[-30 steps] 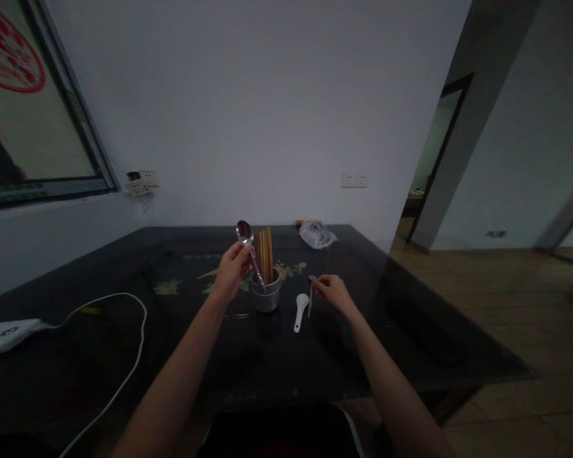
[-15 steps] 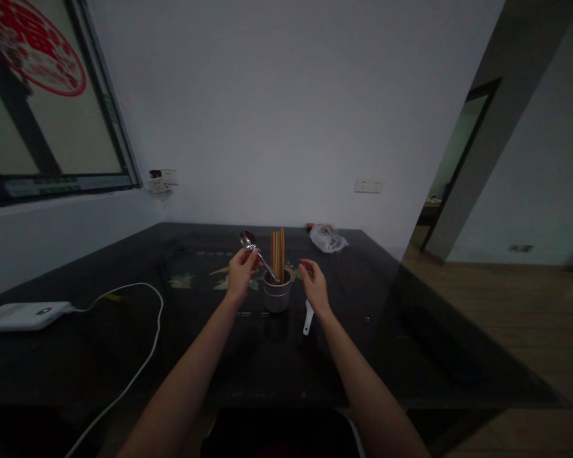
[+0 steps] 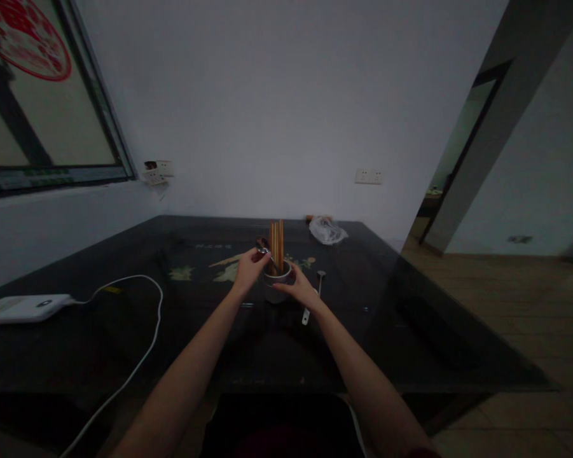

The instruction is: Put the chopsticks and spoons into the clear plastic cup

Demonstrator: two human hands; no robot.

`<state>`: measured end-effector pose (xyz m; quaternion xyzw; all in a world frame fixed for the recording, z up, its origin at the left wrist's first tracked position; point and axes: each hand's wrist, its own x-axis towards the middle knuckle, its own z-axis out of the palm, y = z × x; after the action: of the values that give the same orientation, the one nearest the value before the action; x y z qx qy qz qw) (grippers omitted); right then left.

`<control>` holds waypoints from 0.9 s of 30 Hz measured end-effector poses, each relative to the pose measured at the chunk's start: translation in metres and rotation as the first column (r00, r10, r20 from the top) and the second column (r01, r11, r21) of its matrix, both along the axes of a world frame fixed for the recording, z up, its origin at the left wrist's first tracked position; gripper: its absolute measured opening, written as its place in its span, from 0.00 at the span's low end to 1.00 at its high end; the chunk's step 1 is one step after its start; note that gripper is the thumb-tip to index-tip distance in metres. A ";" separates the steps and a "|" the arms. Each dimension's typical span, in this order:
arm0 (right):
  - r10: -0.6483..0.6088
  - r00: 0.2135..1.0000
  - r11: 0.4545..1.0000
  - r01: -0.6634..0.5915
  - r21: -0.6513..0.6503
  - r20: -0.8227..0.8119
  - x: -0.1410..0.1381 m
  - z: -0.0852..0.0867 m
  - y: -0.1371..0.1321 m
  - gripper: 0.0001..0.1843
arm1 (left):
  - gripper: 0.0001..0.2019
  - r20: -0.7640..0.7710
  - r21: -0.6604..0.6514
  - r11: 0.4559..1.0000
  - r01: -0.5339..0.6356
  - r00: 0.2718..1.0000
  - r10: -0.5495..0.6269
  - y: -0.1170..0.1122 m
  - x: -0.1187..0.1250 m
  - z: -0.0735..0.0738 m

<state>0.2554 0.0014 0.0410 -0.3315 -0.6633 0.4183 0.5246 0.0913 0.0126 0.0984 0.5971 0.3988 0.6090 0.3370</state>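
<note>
A grey cup (image 3: pixel 273 294) stands upright on the dark table, holding several wooden chopsticks (image 3: pixel 277 245). My left hand (image 3: pixel 249 270) pinches a shiny metal spoon (image 3: pixel 262 243) just below its bowl. The spoon's bowl points up, and its handle slants down into the cup, to the left of the chopsticks. With thumb and fingers, my right hand (image 3: pixel 299 286) grips the cup's right side. Beside my right wrist lies a white handle (image 3: pixel 306 316). A small round-ended utensil (image 3: pixel 321 275) shows beyond that wrist; whether both are one piece is hidden.
A crumpled clear plastic bag (image 3: pixel 327 230) lies near the wall at the back. At the left is a white power bank (image 3: pixel 26 308) with a white cable (image 3: pixel 158 318) curving over the table's front edge. A dark flat object (image 3: pixel 436 334) rests on the right side.
My right hand has moved left and closed around the cup. My left hand has moved right, bringing the spoon closer to the chopsticks and its handle into the cup.
</note>
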 end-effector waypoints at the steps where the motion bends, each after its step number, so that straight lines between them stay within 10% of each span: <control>1: -0.012 1.000 1.000 0.012 -0.002 0.000 0.000 0.000 0.000 0.44 | 0.15 -0.020 0.005 1.000 -0.011 1.000 0.011 0.000 0.000 0.000; 27: -0.106 0.993 0.993 0.107 -0.039 0.048 -0.001 -0.008 0.003 0.45 | 0.07 -0.382 0.153 0.974 -0.168 0.899 0.215 0.012 -0.007 -0.014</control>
<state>0.2542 0.0041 0.0327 -0.3867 -0.6478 0.3955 0.5239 0.0842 0.0244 0.0848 0.6843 0.4795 0.5278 0.1524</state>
